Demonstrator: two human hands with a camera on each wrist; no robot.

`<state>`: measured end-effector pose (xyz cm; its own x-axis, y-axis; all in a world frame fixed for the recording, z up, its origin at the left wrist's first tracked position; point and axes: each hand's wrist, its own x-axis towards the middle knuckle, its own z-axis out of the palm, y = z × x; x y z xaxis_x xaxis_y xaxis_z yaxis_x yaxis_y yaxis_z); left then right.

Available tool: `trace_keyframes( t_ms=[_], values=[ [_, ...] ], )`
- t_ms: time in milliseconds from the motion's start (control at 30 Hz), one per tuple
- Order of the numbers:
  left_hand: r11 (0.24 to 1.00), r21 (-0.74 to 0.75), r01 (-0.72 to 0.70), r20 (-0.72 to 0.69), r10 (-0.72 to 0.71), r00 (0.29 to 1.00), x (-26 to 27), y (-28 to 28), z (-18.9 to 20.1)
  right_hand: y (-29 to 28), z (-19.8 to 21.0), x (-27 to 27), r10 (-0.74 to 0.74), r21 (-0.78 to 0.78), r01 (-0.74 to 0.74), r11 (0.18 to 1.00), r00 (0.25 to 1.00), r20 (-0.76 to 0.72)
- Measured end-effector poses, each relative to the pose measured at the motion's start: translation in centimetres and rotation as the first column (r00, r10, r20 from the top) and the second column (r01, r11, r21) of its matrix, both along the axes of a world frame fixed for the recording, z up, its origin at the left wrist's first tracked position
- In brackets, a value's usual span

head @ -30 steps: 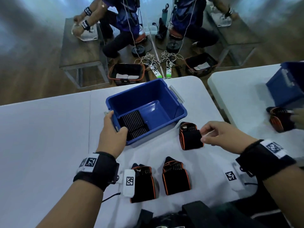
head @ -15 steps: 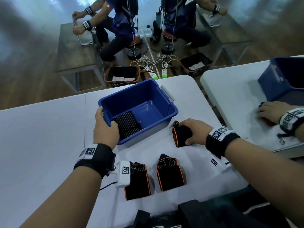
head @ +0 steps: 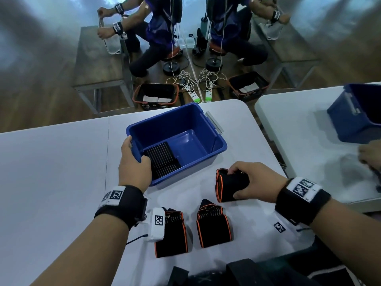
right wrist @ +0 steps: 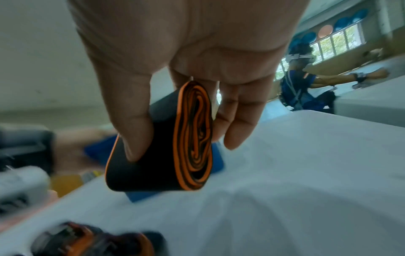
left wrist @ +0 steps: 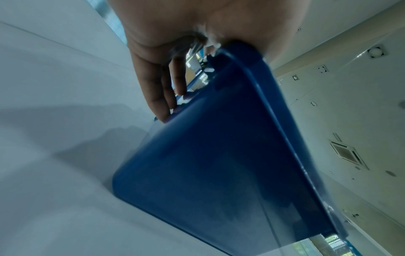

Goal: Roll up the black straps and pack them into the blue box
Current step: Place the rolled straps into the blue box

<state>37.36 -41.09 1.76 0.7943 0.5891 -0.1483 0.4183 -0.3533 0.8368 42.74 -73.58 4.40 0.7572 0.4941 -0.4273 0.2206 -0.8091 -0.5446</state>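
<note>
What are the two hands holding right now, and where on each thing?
The right hand grips a rolled black strap across its flat sides, thumb against fingers. The left hand holds the blue box at its near-left rim corner.

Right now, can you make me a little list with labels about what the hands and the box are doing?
left hand: grips the near left corner of the blue box
right hand: holds a rolled strap, thumb on one side, fingers on the other
rolled strap: black with orange edges, beside the box, not in it yet
inside the box: a black ribbed stack at the left end
waiting on the table: two more straps, near the person
</note>
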Motion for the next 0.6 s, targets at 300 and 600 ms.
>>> trace_keyframes(
  t_ms=[300, 600],
  values=[
    [1.000, -0.031, -0.003, 0.042, 0.005, 0.999, 0.1, 0.0, -0.3, 9.2, 10.0, 6.7, 0.378, -0.041, -0.376, 0.926, 0.911, 0.164],
    [0.998, -0.064, -0.005, 0.056, 0.008, 0.998, 0.1, 0.1, -0.4, 20.2, 5.1, 13.4, 0.611, -0.505, -0.558, 0.658, 0.788, -0.075]
  ],
)
